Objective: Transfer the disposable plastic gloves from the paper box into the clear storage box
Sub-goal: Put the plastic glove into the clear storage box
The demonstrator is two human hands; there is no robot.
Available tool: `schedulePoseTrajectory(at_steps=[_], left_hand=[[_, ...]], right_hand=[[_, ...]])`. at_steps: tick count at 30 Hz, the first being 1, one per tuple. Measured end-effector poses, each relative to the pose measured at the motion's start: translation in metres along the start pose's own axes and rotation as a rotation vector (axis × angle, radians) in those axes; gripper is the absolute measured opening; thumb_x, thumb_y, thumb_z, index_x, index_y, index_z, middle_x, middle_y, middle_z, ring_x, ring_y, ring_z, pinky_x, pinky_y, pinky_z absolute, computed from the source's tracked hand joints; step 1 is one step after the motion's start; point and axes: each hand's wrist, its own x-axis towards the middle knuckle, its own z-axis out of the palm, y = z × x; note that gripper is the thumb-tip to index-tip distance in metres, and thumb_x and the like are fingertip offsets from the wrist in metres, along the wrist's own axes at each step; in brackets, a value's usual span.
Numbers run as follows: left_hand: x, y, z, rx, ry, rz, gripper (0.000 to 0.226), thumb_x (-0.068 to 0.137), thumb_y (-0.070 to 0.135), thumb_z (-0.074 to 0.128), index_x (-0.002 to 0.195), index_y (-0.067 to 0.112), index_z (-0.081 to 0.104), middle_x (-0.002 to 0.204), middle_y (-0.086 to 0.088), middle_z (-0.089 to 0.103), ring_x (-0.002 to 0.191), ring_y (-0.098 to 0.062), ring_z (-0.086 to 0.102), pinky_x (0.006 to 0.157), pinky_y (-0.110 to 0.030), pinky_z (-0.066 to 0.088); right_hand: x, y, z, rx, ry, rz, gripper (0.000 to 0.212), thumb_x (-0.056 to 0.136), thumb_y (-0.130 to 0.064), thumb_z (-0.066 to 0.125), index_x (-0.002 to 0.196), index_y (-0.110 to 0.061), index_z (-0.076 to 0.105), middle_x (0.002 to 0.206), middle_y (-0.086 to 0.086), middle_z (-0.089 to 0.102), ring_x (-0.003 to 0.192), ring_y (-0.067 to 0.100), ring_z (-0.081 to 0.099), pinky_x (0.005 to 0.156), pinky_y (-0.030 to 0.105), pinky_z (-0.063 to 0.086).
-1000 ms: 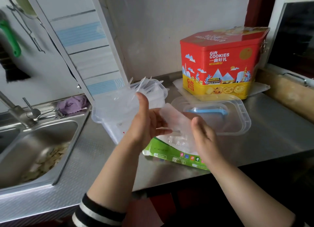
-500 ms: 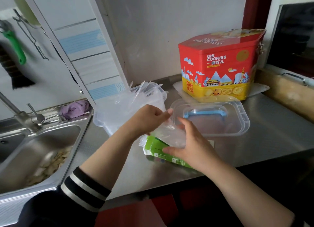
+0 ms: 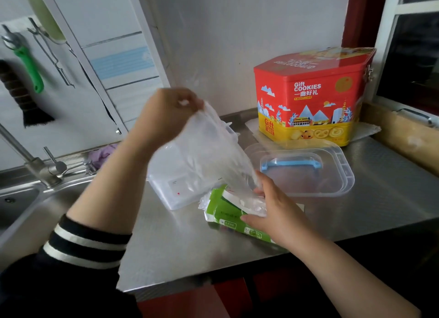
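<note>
Two hands work over the steel counter (image 3: 380,194). Left hand (image 3: 169,108), raised, pinches a clear glove (image 3: 209,156) by its upper end; the film stretches down to the green paper box (image 3: 228,216) lying on the counter. Right hand (image 3: 273,210) rests on that box, fingers curled around it and pressing on the gloves at its opening. Clear storage box (image 3: 166,187) stands just behind, its lid (image 3: 306,170) to the right, near a cookie tin (image 3: 311,94).
</note>
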Motion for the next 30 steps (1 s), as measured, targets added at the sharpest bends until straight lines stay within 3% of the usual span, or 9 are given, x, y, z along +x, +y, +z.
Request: schedulePoseTrajectory(at_steps=[4, 7, 10, 16, 21, 23, 26, 30], left_hand=[[0.029, -0.022, -0.032, -0.31, 0.225, -0.161, 0.022, 0.096, 0.025, 0.051, 0.08, 0.026, 0.066, 0.04, 0.012, 0.043, 0.034, -0.005, 0.03, 0.037, -0.015, 0.024], [0.04, -0.049, -0.034, -0.474, 0.351, -0.334, 0.025, 0.099, 0.027, 0.045, 0.081, 0.026, 0.062, 0.054, 0.004, 0.054, 0.034, -0.005, 0.032, 0.04, -0.014, 0.025], [0.041, -0.072, -0.023, -0.479, 0.397, -0.475, 0.019, 0.099, 0.02, 0.04, 0.093, 0.025, 0.057, 0.068, -0.002, 0.066, 0.036, -0.007, 0.037, 0.04, -0.014, 0.028], [0.03, -0.107, -0.001, -0.313, 0.352, -0.603, 0.031, 0.093, 0.017, 0.037, 0.121, 0.024, 0.047, 0.116, -0.011, 0.064, 0.081, -0.018, 0.058, 0.044, -0.023, 0.042], [0.016, -0.11, 0.009, -0.044, 0.272, -0.626, 0.046, 0.091, 0.013, 0.037, 0.136, 0.017, 0.036, 0.101, -0.009, 0.06, 0.062, -0.02, 0.056, 0.075, -0.038, 0.056], [0.011, -0.111, 0.011, 0.098, 0.242, -0.605, 0.049, 0.087, 0.01, 0.039, 0.136, 0.016, 0.035, 0.092, -0.01, 0.062, 0.07, -0.029, 0.062, 0.082, -0.043, 0.055], [0.01, -0.116, 0.015, 0.282, 0.188, -0.566, 0.05, 0.083, 0.009, 0.041, 0.132, 0.015, 0.034, 0.101, -0.016, 0.066, 0.086, -0.037, 0.064, 0.077, -0.041, 0.051], [0.004, -0.115, 0.016, 0.417, 0.177, -0.519, 0.049, 0.085, 0.005, 0.042, 0.132, 0.006, 0.029, 0.103, -0.02, 0.061, 0.083, -0.036, 0.053, 0.068, -0.039, 0.037]], right_hand=[[0.002, 0.003, 0.003, -0.005, 0.001, 0.017, 0.101, 0.078, -0.044, 0.075, 0.152, -0.034, 0.007, 0.139, -0.008, 0.043, 0.122, 0.009, 0.046, 0.088, 0.021, 0.035], [0.001, 0.003, 0.004, -0.005, -0.003, 0.021, 0.098, 0.079, -0.044, 0.074, 0.151, -0.035, 0.008, 0.137, -0.01, 0.042, 0.12, 0.008, 0.046, 0.087, 0.02, 0.035], [0.001, 0.003, 0.005, -0.011, -0.002, 0.015, 0.096, 0.079, -0.045, 0.073, 0.151, -0.036, 0.009, 0.135, -0.012, 0.043, 0.116, 0.005, 0.046, 0.085, 0.019, 0.034], [0.003, 0.006, 0.006, -0.029, 0.012, -0.003, 0.095, 0.079, -0.045, 0.073, 0.15, -0.036, 0.011, 0.131, -0.014, 0.044, 0.114, 0.005, 0.047, 0.084, 0.02, 0.037], [0.002, 0.006, 0.006, -0.04, 0.024, -0.021, 0.094, 0.08, -0.045, 0.072, 0.151, -0.034, 0.012, 0.131, -0.014, 0.045, 0.117, 0.006, 0.047, 0.084, 0.02, 0.037], [0.002, 0.006, 0.006, -0.043, 0.021, -0.03, 0.093, 0.08, -0.044, 0.072, 0.151, -0.034, 0.012, 0.132, -0.014, 0.045, 0.118, 0.007, 0.046, 0.086, 0.02, 0.038], [0.002, 0.006, 0.006, -0.044, 0.018, -0.031, 0.092, 0.081, -0.045, 0.071, 0.151, -0.034, 0.012, 0.132, -0.013, 0.045, 0.118, 0.007, 0.046, 0.086, 0.02, 0.038], [0.001, 0.007, 0.007, -0.047, 0.027, -0.044, 0.091, 0.081, -0.044, 0.072, 0.151, -0.032, 0.015, 0.133, -0.012, 0.045, 0.117, 0.008, 0.047, 0.086, 0.02, 0.038]])
